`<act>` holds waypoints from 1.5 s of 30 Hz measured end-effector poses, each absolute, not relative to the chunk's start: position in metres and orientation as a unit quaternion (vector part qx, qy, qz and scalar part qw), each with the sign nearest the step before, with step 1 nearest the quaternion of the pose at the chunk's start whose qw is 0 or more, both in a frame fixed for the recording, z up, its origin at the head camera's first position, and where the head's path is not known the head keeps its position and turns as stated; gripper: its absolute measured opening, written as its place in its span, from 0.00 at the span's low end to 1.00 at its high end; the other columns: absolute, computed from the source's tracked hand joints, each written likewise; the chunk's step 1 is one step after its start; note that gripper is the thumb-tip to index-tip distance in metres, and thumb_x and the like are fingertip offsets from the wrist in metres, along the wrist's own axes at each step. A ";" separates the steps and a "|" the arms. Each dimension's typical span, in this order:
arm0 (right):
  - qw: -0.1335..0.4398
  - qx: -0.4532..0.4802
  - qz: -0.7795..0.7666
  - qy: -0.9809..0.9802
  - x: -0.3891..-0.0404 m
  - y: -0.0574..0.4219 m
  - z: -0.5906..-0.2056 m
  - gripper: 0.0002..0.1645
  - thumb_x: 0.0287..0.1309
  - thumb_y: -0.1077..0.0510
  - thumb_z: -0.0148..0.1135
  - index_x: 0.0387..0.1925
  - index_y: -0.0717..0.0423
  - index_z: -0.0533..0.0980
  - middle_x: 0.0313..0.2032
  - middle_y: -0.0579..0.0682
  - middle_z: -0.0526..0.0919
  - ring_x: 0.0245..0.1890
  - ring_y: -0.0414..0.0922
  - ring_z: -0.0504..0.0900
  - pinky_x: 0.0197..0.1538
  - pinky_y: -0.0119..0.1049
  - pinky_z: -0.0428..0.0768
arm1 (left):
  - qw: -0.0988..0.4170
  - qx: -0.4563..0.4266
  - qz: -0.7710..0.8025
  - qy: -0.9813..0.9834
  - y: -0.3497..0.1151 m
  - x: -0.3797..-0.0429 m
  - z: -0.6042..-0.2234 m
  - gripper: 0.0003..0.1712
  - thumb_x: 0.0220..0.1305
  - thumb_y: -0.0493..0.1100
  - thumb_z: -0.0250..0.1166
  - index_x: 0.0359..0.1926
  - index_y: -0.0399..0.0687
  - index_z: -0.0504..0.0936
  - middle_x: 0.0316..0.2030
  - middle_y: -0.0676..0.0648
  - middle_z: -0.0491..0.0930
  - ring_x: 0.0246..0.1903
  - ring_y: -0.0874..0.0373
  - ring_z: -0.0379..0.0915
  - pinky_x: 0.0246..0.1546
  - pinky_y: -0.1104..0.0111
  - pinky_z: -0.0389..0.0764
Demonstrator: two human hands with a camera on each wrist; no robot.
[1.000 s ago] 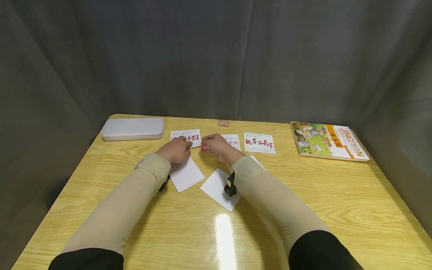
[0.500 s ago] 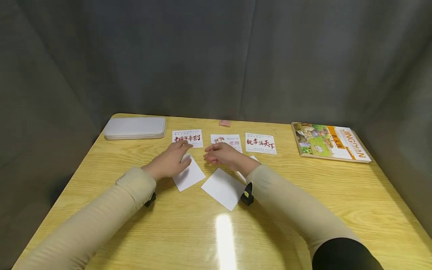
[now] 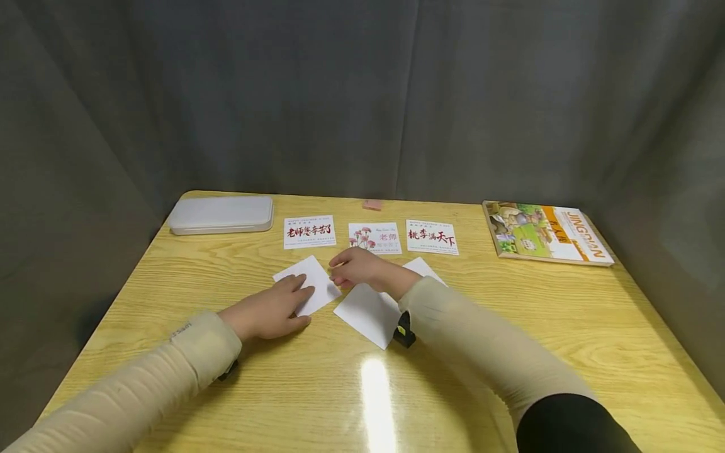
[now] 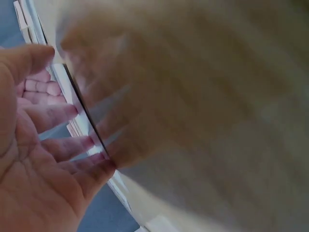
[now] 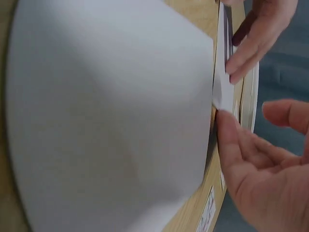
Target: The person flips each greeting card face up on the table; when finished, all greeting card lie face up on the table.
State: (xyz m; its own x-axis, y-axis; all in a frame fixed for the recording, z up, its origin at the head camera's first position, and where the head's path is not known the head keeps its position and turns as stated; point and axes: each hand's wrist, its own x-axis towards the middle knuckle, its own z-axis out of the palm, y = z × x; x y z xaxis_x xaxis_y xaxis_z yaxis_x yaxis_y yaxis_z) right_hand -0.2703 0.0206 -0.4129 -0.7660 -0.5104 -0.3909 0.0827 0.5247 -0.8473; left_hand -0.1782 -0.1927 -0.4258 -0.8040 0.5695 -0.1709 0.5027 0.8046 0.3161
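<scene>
A person's left hand (image 3: 269, 311), fingers spread, rests on a blank white card (image 3: 323, 283) just left of the frame's centre. The right hand (image 3: 362, 269) is at that card's right corner, its fingers loosely bent with a gap between them. Another blank card (image 3: 367, 313) lies at centre, below three printed cards (image 3: 375, 238). A white case (image 3: 221, 215) sits upper left.

Behind the left fingers (image 4: 50, 117), a wrinkled beige sleeve (image 3: 119, 384) has a broad cuff (image 3: 214, 345), small dark lettering (image 3: 182, 330) on its side farther from them; a black device (image 3: 228, 370) shows beneath. Behind the right fingers (image 5: 229, 140), another beige sleeve (image 3: 481, 340) meets black fabric (image 3: 572, 425) farther back; nearer, a boxy black device (image 3: 404, 336) bears a yellow-green patch (image 3: 401, 329).
</scene>
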 end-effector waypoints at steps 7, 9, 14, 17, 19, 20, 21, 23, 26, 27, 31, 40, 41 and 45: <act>0.297 -0.102 -0.490 0.813 -0.267 0.012 -0.414 0.17 0.71 0.65 0.59 0.57 0.69 0.78 0.33 0.49 0.81 0.34 0.40 0.79 0.41 0.31 0.83 | 0.127 0.270 0.146 0.943 -0.190 -0.173 -0.425 0.35 0.76 0.47 0.59 0.73 0.26 0.65 0.73 0.22 0.55 0.74 0.27 0.50 0.73 0.41 0.57; 0.300 -0.084 -0.519 0.796 -0.267 0.011 -0.416 0.17 0.72 0.66 0.58 0.57 0.69 0.77 0.36 0.50 0.81 0.36 0.40 0.79 0.44 0.33 0.84 | 0.139 0.273 0.149 0.940 -0.191 -0.172 -0.425 0.37 0.77 0.47 0.58 0.74 0.25 0.62 0.74 0.22 0.52 0.74 0.27 0.47 0.73 0.41 0.55; 0.302 -0.069 -0.550 0.775 -0.267 0.009 -0.418 0.17 0.74 0.66 0.56 0.58 0.71 0.76 0.36 0.52 0.79 0.37 0.42 0.79 0.45 0.34 0.85 | 0.161 0.296 0.148 0.930 -0.194 -0.170 -0.428 0.41 0.79 0.49 0.56 0.77 0.25 0.53 0.77 0.22 0.43 0.77 0.29 0.40 0.75 0.42 0.50; 0.302 -0.072 -0.538 0.784 -0.268 0.010 -0.420 0.16 0.74 0.65 0.57 0.58 0.69 0.78 0.34 0.51 0.79 0.34 0.41 0.79 0.39 0.31 0.83 | 0.157 0.306 0.146 0.928 -0.195 -0.170 -0.430 0.41 0.79 0.49 0.55 0.78 0.27 0.51 0.78 0.24 0.41 0.78 0.32 0.38 0.75 0.44 0.50; 0.303 -0.073 -0.531 0.788 -0.269 0.011 -0.422 0.15 0.73 0.65 0.57 0.57 0.68 0.79 0.33 0.50 0.79 0.32 0.41 0.78 0.35 0.30 0.82 | 0.151 0.310 0.147 0.927 -0.196 -0.170 -0.430 0.41 0.79 0.49 0.56 0.78 0.28 0.52 0.78 0.25 0.41 0.78 0.33 0.39 0.75 0.44 0.51; 0.304 -0.073 -0.531 0.787 -0.269 0.012 -0.422 0.15 0.73 0.66 0.58 0.56 0.68 0.79 0.33 0.50 0.78 0.32 0.41 0.78 0.34 0.30 0.81 | 0.144 0.312 0.146 0.928 -0.197 -0.170 -0.430 0.41 0.79 0.49 0.56 0.78 0.28 0.52 0.78 0.26 0.41 0.78 0.33 0.40 0.75 0.44 0.52; 0.305 -0.074 -0.534 0.785 -0.269 0.013 -0.422 0.14 0.73 0.66 0.57 0.56 0.68 0.79 0.33 0.50 0.78 0.31 0.41 0.78 0.33 0.29 0.80 | 0.136 0.315 0.146 0.928 -0.198 -0.169 -0.430 0.41 0.78 0.49 0.56 0.78 0.28 0.53 0.78 0.26 0.42 0.78 0.33 0.40 0.74 0.44 0.53; 0.308 -0.073 -0.545 0.776 -0.268 0.015 -0.421 0.13 0.73 0.66 0.57 0.55 0.69 0.78 0.33 0.51 0.78 0.31 0.41 0.77 0.33 0.29 0.80 | 0.118 0.319 0.145 0.929 -0.199 -0.168 -0.429 0.40 0.78 0.48 0.57 0.78 0.29 0.55 0.78 0.27 0.44 0.77 0.34 0.43 0.74 0.45 0.55; 0.304 -0.069 -0.567 0.762 -0.268 0.019 -0.419 0.13 0.74 0.67 0.56 0.54 0.69 0.77 0.32 0.51 0.78 0.31 0.40 0.76 0.33 0.29 0.80 | 0.086 0.320 0.151 0.931 -0.203 -0.168 -0.428 0.38 0.77 0.46 0.58 0.77 0.29 0.58 0.78 0.27 0.48 0.77 0.35 0.46 0.73 0.46 0.58; 0.301 -0.066 -0.575 0.758 -0.269 0.020 -0.419 0.13 0.74 0.67 0.56 0.54 0.69 0.76 0.33 0.51 0.78 0.31 0.40 0.76 0.33 0.29 0.80 | 0.078 0.318 0.155 0.932 -0.204 -0.169 -0.427 0.37 0.77 0.46 0.58 0.77 0.28 0.59 0.77 0.27 0.49 0.76 0.34 0.47 0.73 0.45 0.58; 0.281 -0.055 -0.603 0.745 -0.271 0.025 -0.417 0.11 0.73 0.67 0.56 0.53 0.69 0.75 0.32 0.51 0.77 0.30 0.40 0.76 0.33 0.29 0.80 | 0.044 0.276 0.202 0.939 -0.206 -0.175 -0.426 0.35 0.76 0.43 0.59 0.74 0.25 0.62 0.75 0.26 0.55 0.74 0.33 0.53 0.72 0.44 0.60; 0.248 -0.060 -0.633 0.730 -0.270 0.030 -0.411 0.09 0.74 0.68 0.54 0.51 0.68 0.74 0.33 0.52 0.78 0.30 0.41 0.79 0.36 0.32 0.83 | 0.099 0.066 0.491 0.863 -0.203 -0.188 -0.413 0.34 0.80 0.42 0.53 0.75 0.23 0.57 0.70 0.26 0.65 0.64 0.33 0.70 0.63 0.49 0.75; 0.244 -0.063 -0.632 0.733 -0.270 0.030 -0.411 0.09 0.74 0.67 0.54 0.51 0.68 0.74 0.34 0.52 0.78 0.30 0.41 0.79 0.36 0.32 0.83 | 0.117 0.048 0.518 0.846 -0.202 -0.189 -0.412 0.34 0.80 0.42 0.52 0.76 0.24 0.56 0.71 0.27 0.64 0.65 0.34 0.70 0.64 0.50 0.74; 0.236 -0.062 -0.629 0.739 -0.268 0.030 -0.410 0.08 0.73 0.67 0.55 0.50 0.66 0.74 0.33 0.52 0.78 0.30 0.42 0.79 0.39 0.35 0.84 | 0.147 0.006 0.615 0.775 -0.200 -0.191 -0.410 0.33 0.80 0.40 0.50 0.76 0.22 0.54 0.71 0.27 0.64 0.63 0.38 0.72 0.67 0.52 0.71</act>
